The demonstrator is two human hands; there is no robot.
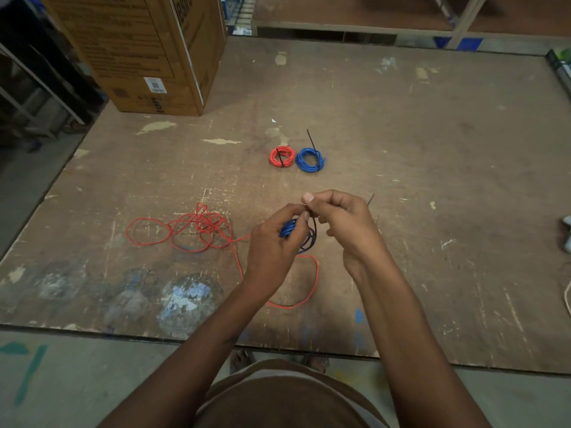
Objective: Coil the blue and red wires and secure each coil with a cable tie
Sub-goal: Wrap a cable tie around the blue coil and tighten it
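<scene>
Sprawling red wire point(197, 227): lies loose and tangled on the worn board point(432, 180), left of centre; one strand runs right, passes under the left wrist and loops below both hands.
Left hand point(272, 239): centre of the frame, fingers curled round a small blue coil point(289, 228), held above the board.
Black cable tie point(313, 223): arcs between the two hands, beside the blue coil.
Right hand point(343, 219): just right of the left, thumb and fingers pinching the tie's upper end; a thin dark tip pokes out behind the knuckles.
Finished red coil point(281, 156): above the hands, tied in black.
Finished blue coil point(310, 160): touching its right side, tie tail sticking up.
Cardboard box point(139, 50): upper left of the frame.
</scene>
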